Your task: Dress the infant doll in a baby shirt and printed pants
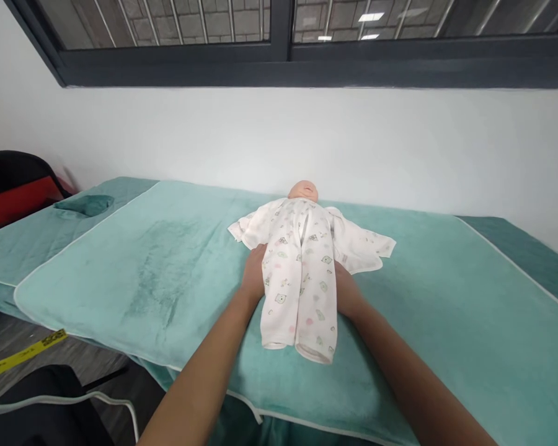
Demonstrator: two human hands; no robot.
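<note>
A baby doll lies on its back on the teal towel, head toward the wall, dressed in a white patterned romper. The romper's sleeves spread out to both sides. My left hand reaches under the romper's left side at the hip, fingers hidden beneath the cloth. My right hand does the same on the right side, its fingers also tucked under the garment. The romper legs hang flat toward me between my forearms.
The towel covers a padded table against a white wall below a dark-framed window. A face hole sits at the table's left end. A black and red chair stands at far left; yellow tape marks the floor.
</note>
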